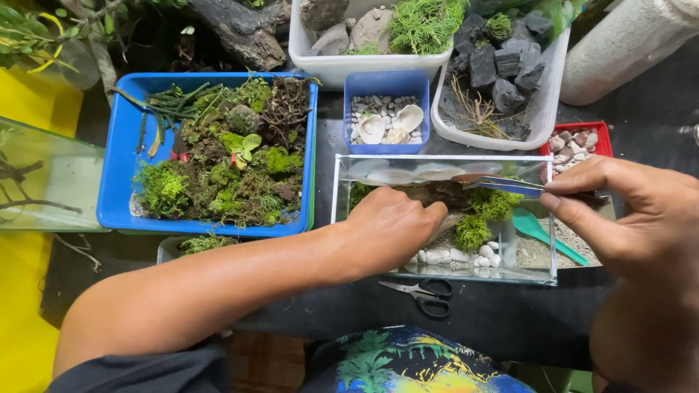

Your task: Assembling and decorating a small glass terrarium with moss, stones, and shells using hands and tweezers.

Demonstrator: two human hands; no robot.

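Tweezers (502, 185) tips hidden, left hand (389, 225) covering driftwood (437, 193)

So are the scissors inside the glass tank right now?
No, the scissors lie closed on the dark table in front of the small glass tank, outside its near wall, while the left hand reaches into the tank.

- A dark counter (502, 313) carries everything.
- Centre: small glass tank (444, 275), black-handled scissors (426, 293) just below it.
- Left: blue tray (116, 160) of moss.
- Top: small blue tub (386, 84) of shells and pebbles, two white tubs (342, 65).
- Right: red tray (575, 131) of stones.
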